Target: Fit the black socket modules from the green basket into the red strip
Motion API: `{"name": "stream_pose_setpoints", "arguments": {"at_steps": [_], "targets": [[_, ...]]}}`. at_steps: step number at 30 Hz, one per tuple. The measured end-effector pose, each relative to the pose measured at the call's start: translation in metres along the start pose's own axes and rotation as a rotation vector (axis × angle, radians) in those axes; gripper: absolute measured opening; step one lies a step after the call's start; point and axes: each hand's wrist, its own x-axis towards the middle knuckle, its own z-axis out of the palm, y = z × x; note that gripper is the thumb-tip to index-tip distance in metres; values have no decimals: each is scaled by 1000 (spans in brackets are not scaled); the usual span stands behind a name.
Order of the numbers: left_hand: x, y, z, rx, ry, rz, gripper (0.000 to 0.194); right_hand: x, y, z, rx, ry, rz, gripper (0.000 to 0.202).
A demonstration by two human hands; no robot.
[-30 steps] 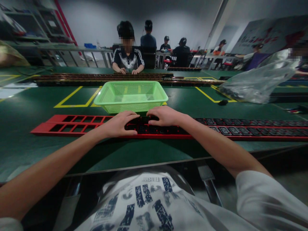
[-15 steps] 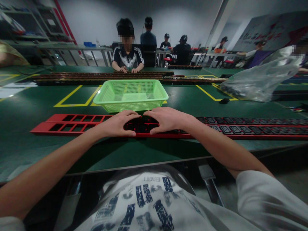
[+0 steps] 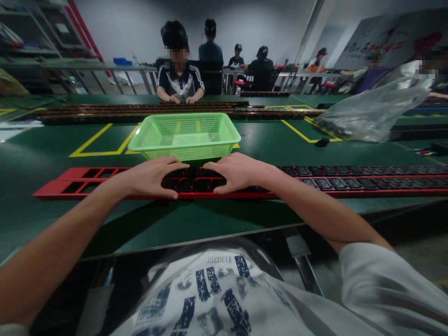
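Observation:
A long red frame with two rows of square openings lies across the green table. Black square pieces fill its middle and right part, while openings at the left end hold none. My left hand rests over the frame left of the middle, thumb and fingers apart, nothing between them. Facing it, my right hand lies over the frame, its thumb at the near edge and fingers at the far side, also spread. Black pieces show in the gap between both hands.
A green basket stands just behind the frame. Farther back lie long dark strips, with a person seated behind them. At the right are a clear plastic bag and a small black object.
My left hand has moved left along the frame, widening the gap between the hands and uncovering more black pieces. The view has shifted slightly.

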Motion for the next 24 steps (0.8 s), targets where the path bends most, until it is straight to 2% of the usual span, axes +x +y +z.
{"name": "stream_pose_setpoints", "arguments": {"at_steps": [5,12,20,24], "targets": [[1,-3,2,-35,27,-3,89,2,5,2,-20,16,-15,66],[3,3,-3,-18,52,35,68,2,11,6,-11,28,-20,71],[2,-2,-2,-1,111,40,64,15,11,34,119,142,-96,103],[2,-4,0,-3,103,33,65,18,-1,39,162,160,-17,96]]}}
